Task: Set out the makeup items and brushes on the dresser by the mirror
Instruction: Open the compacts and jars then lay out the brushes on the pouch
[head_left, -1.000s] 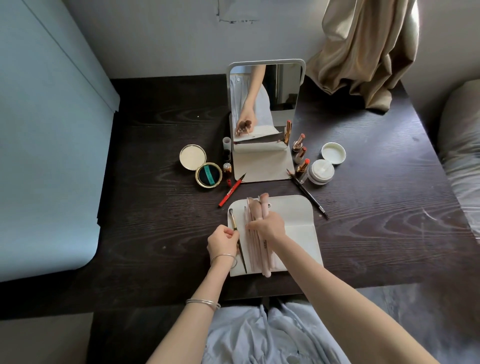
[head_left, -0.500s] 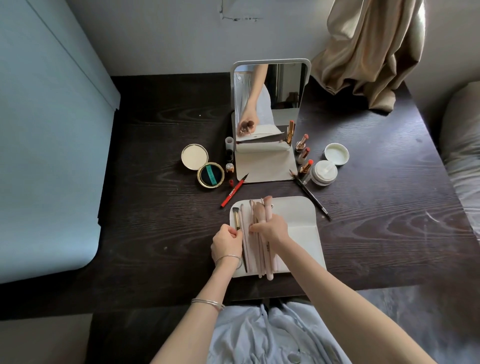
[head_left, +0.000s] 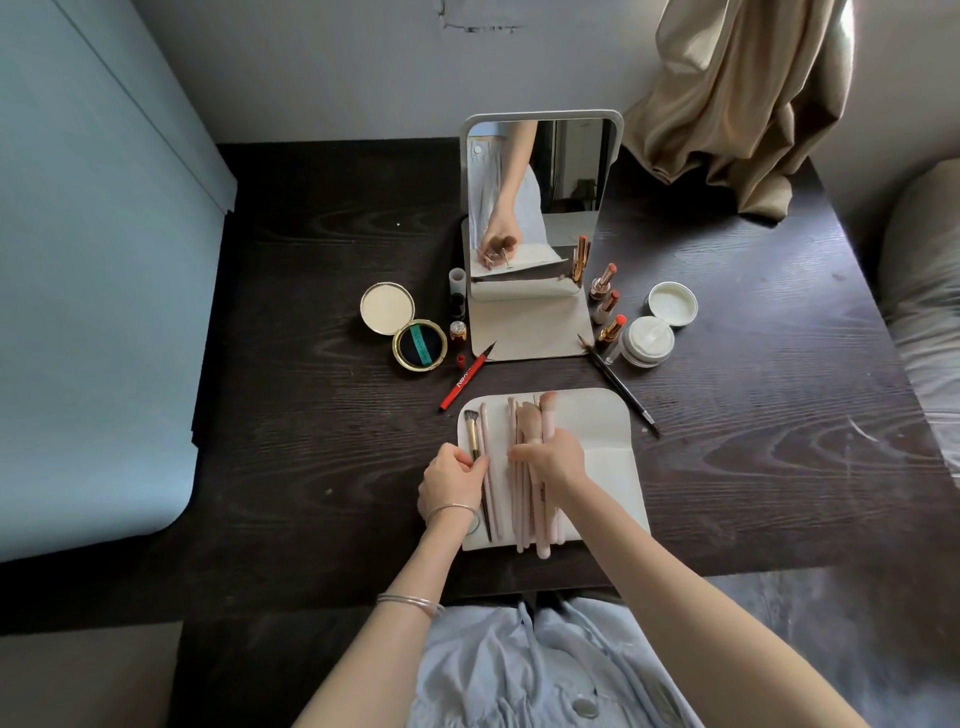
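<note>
**Both hands on the brushes at the near edge of the dresser**

Head view: a white brush pouch (head_left: 597, 441) lies open on the dark dresser (head_left: 311, 441), near the person and just in front of the standing mirror (head_left: 540, 208). The left hand (head_left: 452, 480) has its fingers curled in a pinch on a pale pink brush (head_left: 487, 483) at the pouch's left side, beside a dark-handled brush with a gold ferrule (head_left: 474, 441). The right hand (head_left: 553, 460) rests on a bundle of pink brushes (head_left: 530, 421) in the middle of the pouch, fingers bent over the handles — whether it grips them or only presses them I cannot tell.

Farther off, around the mirror's base: an open gold compact (head_left: 402, 325) and a red liner pen (head_left: 465, 376) on the left; three uncapped lipsticks (head_left: 605, 301), an open white jar (head_left: 647, 340), its lid (head_left: 671, 304) and a black pencil (head_left: 621, 387) on the right. A beige curtain (head_left: 737, 104) hangs at the far right corner.
</note>
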